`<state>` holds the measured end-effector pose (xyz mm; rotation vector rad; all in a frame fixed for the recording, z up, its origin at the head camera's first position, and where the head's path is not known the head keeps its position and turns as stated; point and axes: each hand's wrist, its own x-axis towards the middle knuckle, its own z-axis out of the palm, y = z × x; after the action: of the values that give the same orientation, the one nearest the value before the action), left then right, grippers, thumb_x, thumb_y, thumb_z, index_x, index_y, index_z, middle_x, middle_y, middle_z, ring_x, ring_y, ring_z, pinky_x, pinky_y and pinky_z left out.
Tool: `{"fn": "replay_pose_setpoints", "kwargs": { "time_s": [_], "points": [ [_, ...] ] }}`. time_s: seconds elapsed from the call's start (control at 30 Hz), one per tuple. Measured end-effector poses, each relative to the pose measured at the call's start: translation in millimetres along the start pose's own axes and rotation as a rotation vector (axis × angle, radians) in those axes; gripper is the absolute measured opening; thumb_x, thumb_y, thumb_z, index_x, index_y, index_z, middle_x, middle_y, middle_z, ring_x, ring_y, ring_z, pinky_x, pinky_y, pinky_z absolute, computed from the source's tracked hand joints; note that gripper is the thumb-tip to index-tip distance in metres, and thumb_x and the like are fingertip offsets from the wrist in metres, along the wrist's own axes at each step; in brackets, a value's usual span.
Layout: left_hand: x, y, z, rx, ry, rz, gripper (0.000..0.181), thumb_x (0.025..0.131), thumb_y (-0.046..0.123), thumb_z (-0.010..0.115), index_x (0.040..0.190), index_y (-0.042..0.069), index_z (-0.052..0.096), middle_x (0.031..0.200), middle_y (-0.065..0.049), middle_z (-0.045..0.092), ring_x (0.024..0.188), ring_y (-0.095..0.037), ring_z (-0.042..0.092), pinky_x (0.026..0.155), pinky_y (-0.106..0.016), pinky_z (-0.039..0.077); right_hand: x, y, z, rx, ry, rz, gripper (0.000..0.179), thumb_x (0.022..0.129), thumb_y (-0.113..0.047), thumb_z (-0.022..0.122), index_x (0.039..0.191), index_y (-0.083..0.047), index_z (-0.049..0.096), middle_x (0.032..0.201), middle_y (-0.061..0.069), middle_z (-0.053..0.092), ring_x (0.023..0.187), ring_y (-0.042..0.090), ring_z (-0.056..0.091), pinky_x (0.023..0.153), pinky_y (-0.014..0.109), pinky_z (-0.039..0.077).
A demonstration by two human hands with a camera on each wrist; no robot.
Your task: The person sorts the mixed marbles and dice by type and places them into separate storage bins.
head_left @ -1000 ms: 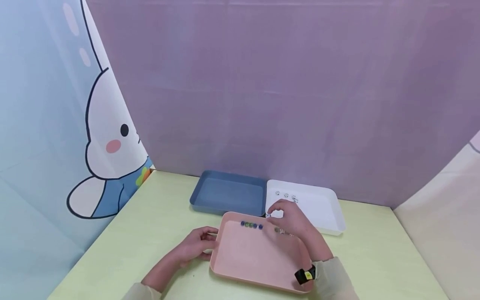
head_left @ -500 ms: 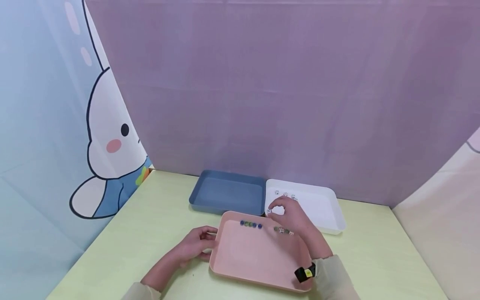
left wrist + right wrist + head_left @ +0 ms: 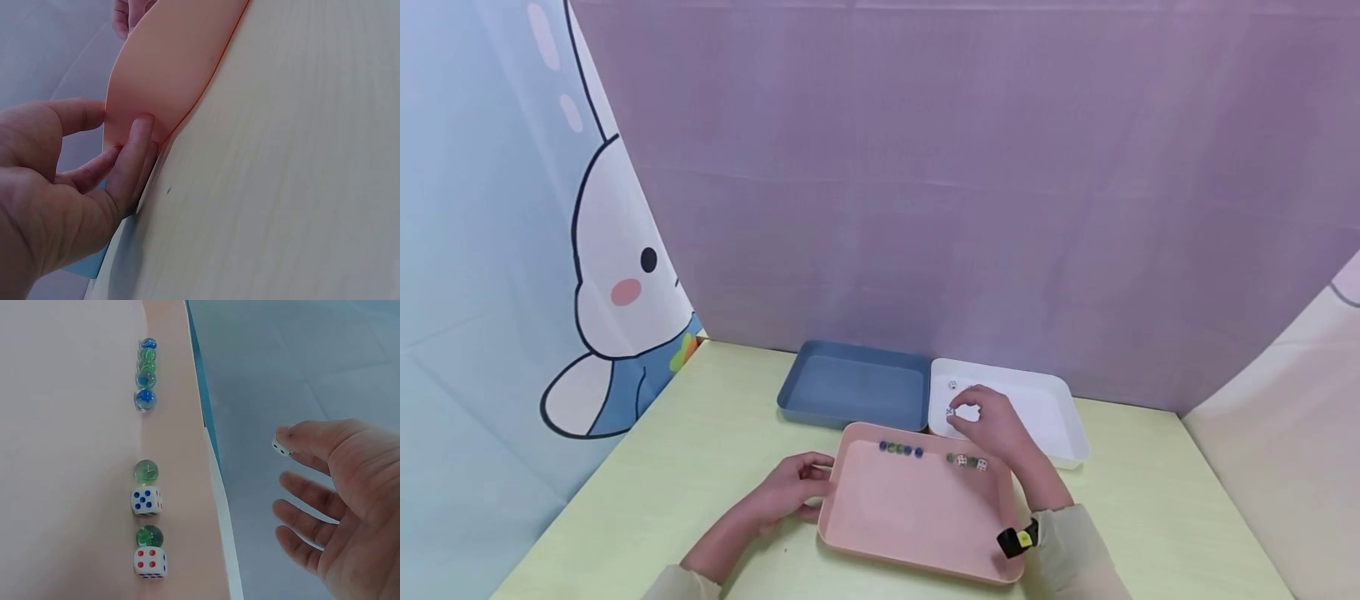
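Note:
My right hand (image 3: 996, 427) pinches a white die (image 3: 281, 447) between thumb and forefinger, over the near left part of the white tray (image 3: 1048, 417). Its other fingers are spread and loosely bent. My left hand (image 3: 786, 490) rests against the left side of the pink tray (image 3: 917, 521), its nearly straight fingertips touching the outer wall in the left wrist view. Along the pink tray's far wall runs a row of blue and green marbles (image 3: 147, 365). To the right of them, a green marble (image 3: 145, 471), a die (image 3: 145, 501), another green marble (image 3: 150, 536) and another die (image 3: 150, 561) stand in line.
A blue tray (image 3: 857, 387) stands behind the pink one, side by side with the white tray. At least one die (image 3: 952, 385) lies at the white tray's far left; my right hand hides part of that tray. A purple curtain (image 3: 880, 183) closes off the back of the table.
My right hand, holding the die, has moved away and slightly right, from the pink tray's far rim to above the white tray. The left hand has stayed in place.

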<state>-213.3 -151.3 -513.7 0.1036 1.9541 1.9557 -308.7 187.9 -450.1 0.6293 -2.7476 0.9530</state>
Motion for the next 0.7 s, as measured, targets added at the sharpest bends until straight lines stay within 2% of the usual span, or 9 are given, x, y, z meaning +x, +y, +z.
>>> {"fn": "replay_pose_setpoints", "kwargs": {
  "time_s": [0.27,0.43,0.7],
  "points": [
    [0.2,-0.9,-0.3,0.000,-0.004,0.000,0.049,0.090,0.009,0.067,0.131,-0.008,0.048,0.107,-0.018,0.058,0.093,-0.024,0.061,0.071,-0.042,0.058,0.7,7.2,0.4,-0.030,0.070,0.011,0.009,0.082,-0.016,0.078,0.089,-0.015,0.073,0.108,0.005,0.064,0.102,0.026,0.060,0.086,0.046,0.050],
    [0.0,0.1,-0.4,-0.004,-0.005,-0.008,0.049,0.090,0.009,0.067,0.132,-0.008,0.048,0.108,-0.018,0.057,0.094,-0.024,0.061,0.072,-0.042,0.058,1.9,9.1,-2.2,-0.039,0.075,0.046,0.010,0.082,-0.017,0.077,0.091,-0.013,0.073,0.107,0.006,0.065,0.102,0.028,0.060,0.089,0.047,0.049],
    [0.5,0.0,-0.4,-0.011,-0.003,-0.008,0.050,0.090,0.009,0.067,0.132,-0.009,0.048,0.109,-0.018,0.058,0.094,-0.025,0.062,0.073,-0.043,0.058,4.9,14.2,-8.1,-0.034,0.080,0.026,0.012,0.081,-0.013,0.077,0.092,-0.010,0.073,0.107,0.009,0.066,0.099,0.032,0.062,0.083,0.047,0.050]
  ]
}}
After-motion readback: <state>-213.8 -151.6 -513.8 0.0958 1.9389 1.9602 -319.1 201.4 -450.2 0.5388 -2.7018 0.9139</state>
